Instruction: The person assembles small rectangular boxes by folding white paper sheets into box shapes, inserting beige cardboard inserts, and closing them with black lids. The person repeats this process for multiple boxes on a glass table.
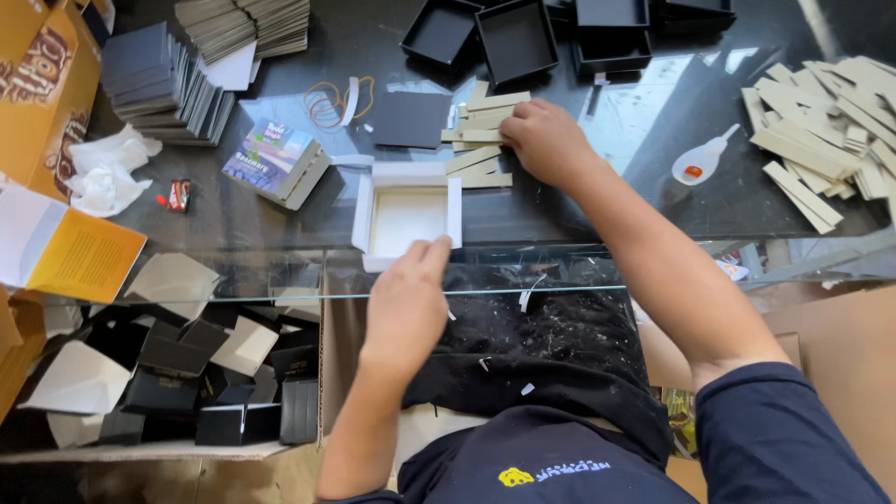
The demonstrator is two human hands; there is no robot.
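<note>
White tray: a shallow square box [407,217] of white card, its side flaps folded out, is seen lying flat at the near edge of the glass tabletop [597,201], about midway along it.
Left hand: the left hand [405,303] is laid over the tabletop's near edge, fingers together and extended, the fingertips touching the tray's near rim; nothing is clamped.
Card strips: a loose stack of beige strips [481,140] is spread just behind the tray's right corner.
Right hand: the right hand [546,140] is pressed on the stack's right end, fingers curled down onto the strips; whether one is pinched cannot be told.
Dark sheet: a dark square card [411,119] lies left of the strips.
Far edge: open black box halves [518,39] are grouped there.
Right end: a heap of beige strips [826,121] and a small glue bottle [702,161] are seen.
Below the left end: a carton of black boxes [187,373] is visible.
</note>
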